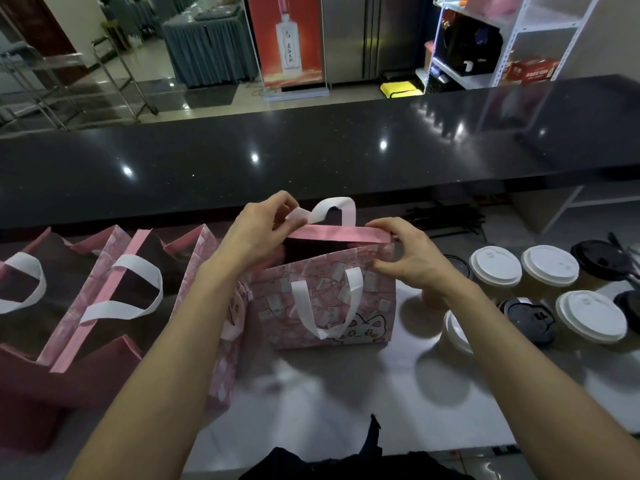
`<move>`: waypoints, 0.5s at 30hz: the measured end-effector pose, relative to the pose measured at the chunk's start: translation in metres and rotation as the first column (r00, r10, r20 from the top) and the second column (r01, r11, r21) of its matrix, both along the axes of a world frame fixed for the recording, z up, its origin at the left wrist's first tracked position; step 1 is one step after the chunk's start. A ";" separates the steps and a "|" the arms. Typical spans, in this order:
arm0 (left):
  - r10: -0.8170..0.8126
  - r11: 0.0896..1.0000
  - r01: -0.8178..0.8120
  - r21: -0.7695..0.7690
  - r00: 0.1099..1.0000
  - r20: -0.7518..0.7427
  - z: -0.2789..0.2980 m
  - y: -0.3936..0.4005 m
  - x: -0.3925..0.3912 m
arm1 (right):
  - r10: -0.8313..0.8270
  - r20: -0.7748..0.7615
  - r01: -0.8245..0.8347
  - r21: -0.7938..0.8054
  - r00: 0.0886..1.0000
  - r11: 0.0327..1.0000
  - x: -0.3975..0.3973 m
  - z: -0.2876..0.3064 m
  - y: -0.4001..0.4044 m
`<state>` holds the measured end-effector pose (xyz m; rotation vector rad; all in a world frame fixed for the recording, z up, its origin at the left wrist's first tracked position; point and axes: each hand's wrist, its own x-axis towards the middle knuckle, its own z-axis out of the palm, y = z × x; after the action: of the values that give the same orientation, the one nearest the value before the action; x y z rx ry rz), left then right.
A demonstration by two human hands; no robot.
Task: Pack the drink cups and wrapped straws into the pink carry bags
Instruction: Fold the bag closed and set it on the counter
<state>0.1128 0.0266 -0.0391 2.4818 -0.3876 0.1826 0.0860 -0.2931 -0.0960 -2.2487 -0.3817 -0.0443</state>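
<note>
Pink bag [323, 299] stands upright on the counter [346, 386], mouth up, directly in front of the person and between both hands. Left hand [259, 233] grips the far rim at the bag's left end, fingers curled beside the far white handle [332, 209]. Right hand [405, 254] pinches the right end of the rim, thumb on the near wall. Both hands appear to be spreading the mouth; the interior reads dark and no contents can be made out.

Cups [550, 289] stand lidded in a cluster on the counter to the right of the bag, just beside the right wrist. Right hand is the nearer by a clear margin. Judgement: the coming move is a short reach rightward by that hand while the left steadies the rim.

Black straws [446, 220] lie beyond the cups, long axis roughly left to right. Further bags [114, 289] stand open at left.
</note>
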 end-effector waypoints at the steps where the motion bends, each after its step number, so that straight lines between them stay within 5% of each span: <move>1: 0.005 1.000 -0.005 -0.022 1.000 -0.006 0.000 0.001 0.001 | 0.002 0.004 -0.002 -0.006 1.000 1.000 0.000 0.000 0.001; 5: -0.038 0.994 0.039 -0.101 0.999 0.015 -0.002 0.001 -0.002 | -0.035 0.039 0.036 -0.023 0.999 0.999 0.003 -0.003 0.004; 10: -0.153 0.986 0.125 -0.113 0.946 -0.287 0.004 0.028 -0.023 | -0.062 0.053 0.063 -0.030 0.997 0.998 0.008 -0.006 0.006; 15: -0.037 0.998 0.019 -0.054 0.935 -0.351 -0.007 0.038 -0.024 | -0.063 0.035 0.064 -0.039 0.997 0.997 0.011 -0.003 0.002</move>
<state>0.0883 0.0650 -0.0463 2.3939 -0.2608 -0.2607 0.0965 -0.2915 -0.0992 -2.3018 -0.3314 -0.1084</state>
